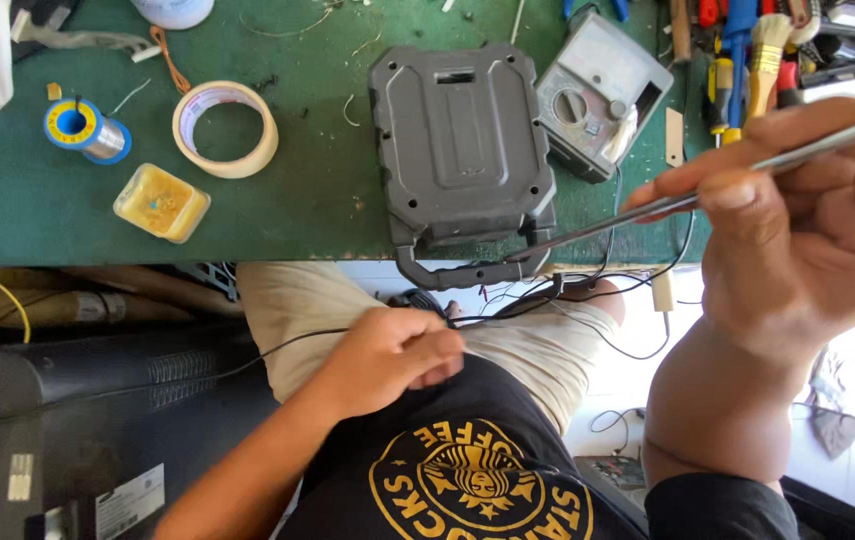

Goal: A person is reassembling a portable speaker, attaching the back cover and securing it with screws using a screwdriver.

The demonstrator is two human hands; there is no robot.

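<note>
A thin metal rod point(708, 180) is being held over a grey plastic case point(463, 150) on the green worktop point(8, 200).

The rod is being pinched in the right hand point(798, 240), grip clamped on it, its tip lying at 9 o'clock from that hand, at the case's handle; the left hand point(393, 360) is being rested on the lap at 6 o'clock from the case, grip curled together around a black cable point(268, 350); a tape roll point(226, 128) and a solder spool point(83, 128) are lying at 9 o'clock.

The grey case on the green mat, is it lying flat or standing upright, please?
Lying flat: the grey case shows its broad screwed panel upward on the green mat, handle over the edge.
</note>
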